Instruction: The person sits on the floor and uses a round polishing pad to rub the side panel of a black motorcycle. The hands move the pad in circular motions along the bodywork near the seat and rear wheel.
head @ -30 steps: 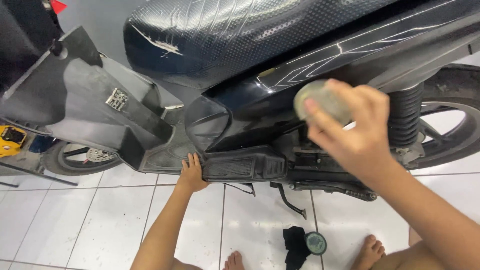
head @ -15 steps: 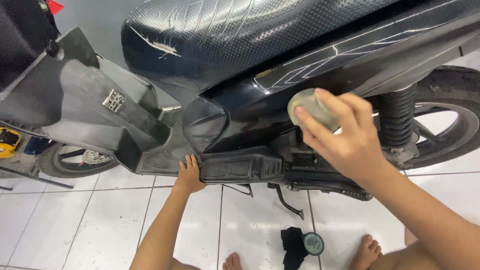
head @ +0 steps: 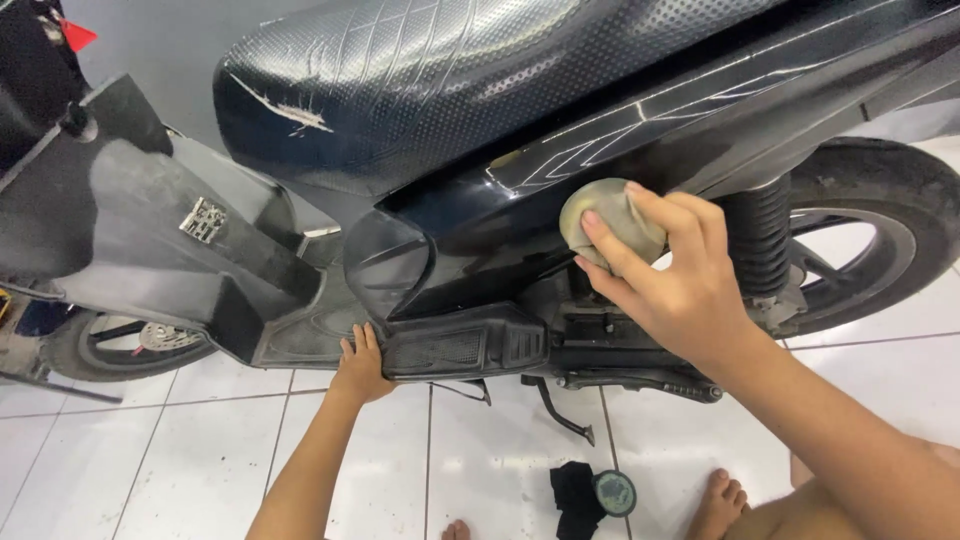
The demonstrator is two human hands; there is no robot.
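Polishing in hand: right hand [head: 672,275] presses a round, greyish pad [head: 605,232], fingers clasped around it, against the scooter's black side panel [head: 520,215] below the seat; left hand [head: 360,368], fingers flat, braces on the footboard edge [head: 330,345]. Neighbouring panel areas likely call for even pressure.

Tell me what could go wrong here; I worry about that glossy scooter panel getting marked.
The right hand presses a round pad on the black side panel; any grit under it could leave swirl marks. The small round tin and black cloth lie on the floor tiles near a bare foot and could be kicked.
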